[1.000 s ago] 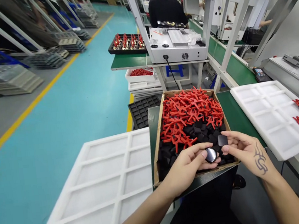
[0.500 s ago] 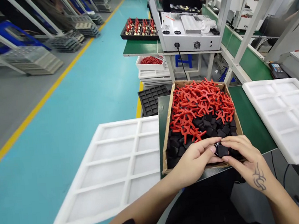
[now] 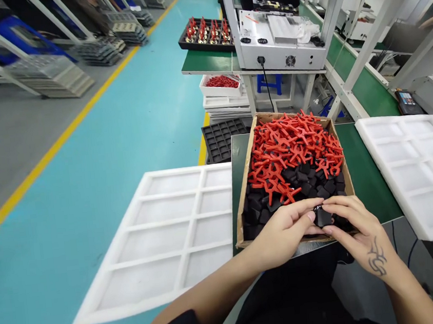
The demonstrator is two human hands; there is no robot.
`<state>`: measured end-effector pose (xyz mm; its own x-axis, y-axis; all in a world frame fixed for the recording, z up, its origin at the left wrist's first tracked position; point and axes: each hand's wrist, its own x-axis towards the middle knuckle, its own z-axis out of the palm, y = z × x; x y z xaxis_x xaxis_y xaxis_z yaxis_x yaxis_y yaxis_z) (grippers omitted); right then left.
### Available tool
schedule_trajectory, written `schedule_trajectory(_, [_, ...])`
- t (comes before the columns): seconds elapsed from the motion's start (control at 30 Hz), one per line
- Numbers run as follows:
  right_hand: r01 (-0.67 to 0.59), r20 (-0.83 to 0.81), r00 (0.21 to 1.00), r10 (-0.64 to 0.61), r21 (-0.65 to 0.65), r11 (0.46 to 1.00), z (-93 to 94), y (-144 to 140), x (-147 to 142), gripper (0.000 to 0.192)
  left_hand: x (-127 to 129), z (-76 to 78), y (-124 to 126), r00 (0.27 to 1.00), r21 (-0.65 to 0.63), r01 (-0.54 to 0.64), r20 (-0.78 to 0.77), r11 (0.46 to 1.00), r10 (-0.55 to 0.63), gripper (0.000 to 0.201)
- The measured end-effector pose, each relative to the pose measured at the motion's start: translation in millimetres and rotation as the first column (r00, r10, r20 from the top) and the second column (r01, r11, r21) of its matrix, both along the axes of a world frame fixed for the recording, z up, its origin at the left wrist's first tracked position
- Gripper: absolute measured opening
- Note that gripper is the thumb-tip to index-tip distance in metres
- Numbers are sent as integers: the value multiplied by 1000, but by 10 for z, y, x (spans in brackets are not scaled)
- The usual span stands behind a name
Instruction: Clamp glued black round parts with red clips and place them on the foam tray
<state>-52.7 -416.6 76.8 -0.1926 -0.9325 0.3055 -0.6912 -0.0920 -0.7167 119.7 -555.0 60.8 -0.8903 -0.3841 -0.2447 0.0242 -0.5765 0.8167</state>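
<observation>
Both hands meet over the near edge of the cardboard box point(image 3: 246, 200): the left hand point(image 3: 286, 232) and the right hand point(image 3: 357, 229) pinch one small black part point(image 3: 322, 217) between their fingertips, just above the black pieces (red Y-shaped clips point(image 3: 292, 143) heaped behind). The grip looks fingertip-only, so a slip could drop the part off the desk point(image 3: 360, 167) edge, or back among its lookalikes.
</observation>
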Motion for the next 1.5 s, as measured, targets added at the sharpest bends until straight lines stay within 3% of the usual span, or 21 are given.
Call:
schedule_trajectory(0.5, [-15, -28, 999, 14, -27, 1000, 54, -20, 47, 36, -2, 65, 16, 997, -93, -48, 57, 995, 53, 49])
schedule_trajectory(0.57, [30, 6, 1000, -30, -14, 999, 85, -74, -37, 32, -1, 77, 19, 997, -59, -51, 53, 997, 54, 51])
schedule_trajectory(0.63, [153, 1, 988, -153, -6, 988, 107, -187, -180, 22, -2, 91, 24, 997, -18, -51, 49, 999, 52, 54])
schedule_trajectory(0.77, [295, -197, 934, -297, -41, 955, 74, -493, -499, 17, -4, 121, 28, 997, 3, -60, 48, 998, 60, 56])
schedule_trajectory(0.97, [280, -593, 774, -220, 9, 960, -166, -743, -562, 22, 4, 136, 15, 998, -18, -69, 15, 997, 69, 54])
schedule_trajectory(1.1, [292, -627, 740, -244, -28, 956, -175, -761, -509, 26, 10, 137, 7, 997, -24, -80, 0, 996, 80, 54])
schedule_trajectory(1.2, [324, -478, 827, -296, -25, 946, -30, -662, -530, 22, 14, 132, 0, 994, -2, -107, -34, 994, 107, 54])
schedule_trajectory(1.3, [286, 7, 957, -291, 163, 944, 135, -461, -550, 22, 21, 130, -8, 989, 27, -119, -82, 993, 120, 47])
schedule_trajectory(1.4, [54, 450, 866, -219, 352, 935, 225, -247, -502, 30, 31, 129, -14, 987, 45, -96, -122, 994, 101, 40])
schedule_trajectory(1.5, [-123, 675, 715, -181, 376, 918, 214, -123, -380, 32, 37, 122, -16, 984, 78, -60, -165, 995, 72, 35])
